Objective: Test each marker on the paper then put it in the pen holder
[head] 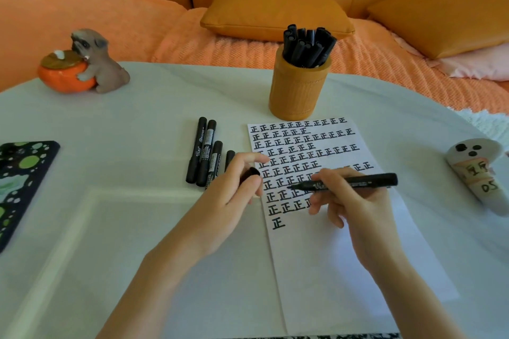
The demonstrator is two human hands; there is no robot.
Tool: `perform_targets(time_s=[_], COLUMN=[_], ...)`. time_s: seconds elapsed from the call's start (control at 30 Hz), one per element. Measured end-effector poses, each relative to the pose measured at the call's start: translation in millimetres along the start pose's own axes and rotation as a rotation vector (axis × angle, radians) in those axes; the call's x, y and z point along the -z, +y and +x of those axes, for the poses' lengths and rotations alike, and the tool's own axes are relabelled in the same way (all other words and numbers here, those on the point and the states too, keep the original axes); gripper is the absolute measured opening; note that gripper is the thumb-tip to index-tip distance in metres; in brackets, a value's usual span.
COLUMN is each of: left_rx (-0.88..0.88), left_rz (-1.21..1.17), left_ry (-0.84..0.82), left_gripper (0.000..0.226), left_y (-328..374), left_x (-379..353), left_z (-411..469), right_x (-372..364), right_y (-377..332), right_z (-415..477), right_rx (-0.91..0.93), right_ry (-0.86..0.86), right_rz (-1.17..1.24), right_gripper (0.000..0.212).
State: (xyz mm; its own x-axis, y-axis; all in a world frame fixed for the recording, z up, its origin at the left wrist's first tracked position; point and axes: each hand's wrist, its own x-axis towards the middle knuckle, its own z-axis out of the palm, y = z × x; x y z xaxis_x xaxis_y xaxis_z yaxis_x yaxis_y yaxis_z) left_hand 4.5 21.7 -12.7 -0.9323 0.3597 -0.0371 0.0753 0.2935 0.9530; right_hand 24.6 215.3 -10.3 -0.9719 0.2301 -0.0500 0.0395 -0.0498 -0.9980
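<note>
Right hand: the right hand (355,209) grips a black marker (358,181), its thumb and first fingers pinching the barrel close to the writing end and the other fingers curled beneath.
Marker: uncapped; its long axis runs nearly level from side to side. The tip points to the person's left, just past the fingertips, and the blunt rear end sticks out to the right beyond the knuckles.
Tip: it lies over a row of written characters; whether it touches the sheet cannot be told.
Left hand: the left hand (234,192) holds a black cap (249,175) between thumb and curled fingers, just left of the marker's tip.
Paper: white paper (330,256) lies under both sets of fingertips, with rows of black characters.
Loose markers: four capped loose markers (203,151) lie side by side just left of the left fingers, pointing away from the person.
Pen holder: an orange pen holder (298,91) stands upright beyond the fingers at the paper's far edge, filled with black markers.
</note>
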Motion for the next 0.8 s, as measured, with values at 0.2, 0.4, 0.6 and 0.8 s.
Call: perform_targets(time_s=[0.2,0.4,0.6,0.8], left_rx=[-0.019,-0.013,-0.011,-0.007], left_rz=[0.170,0.250,0.305,0.319], left_ry=[0.049,0.075,0.076,0.067], left_gripper=[0.030,0.019,0.019,0.021], left_y=[-5,-7,-7,-9], left_x=[-4,-6,-9,-9], left_z=[2,2,2,3], right_x=[-8,-12,-13,-15], right_y=[10,19,21,21], right_z=[-8,-8,-9,-10], right_rx=[-0.030,0.014,0.027,0.034], right_ry=[0.087,0.144,0.135,0.111], right_rz=[-0.217,-0.264,-0.243,-0.243], right_gripper=[0.036,0.036,0.036,0.035])
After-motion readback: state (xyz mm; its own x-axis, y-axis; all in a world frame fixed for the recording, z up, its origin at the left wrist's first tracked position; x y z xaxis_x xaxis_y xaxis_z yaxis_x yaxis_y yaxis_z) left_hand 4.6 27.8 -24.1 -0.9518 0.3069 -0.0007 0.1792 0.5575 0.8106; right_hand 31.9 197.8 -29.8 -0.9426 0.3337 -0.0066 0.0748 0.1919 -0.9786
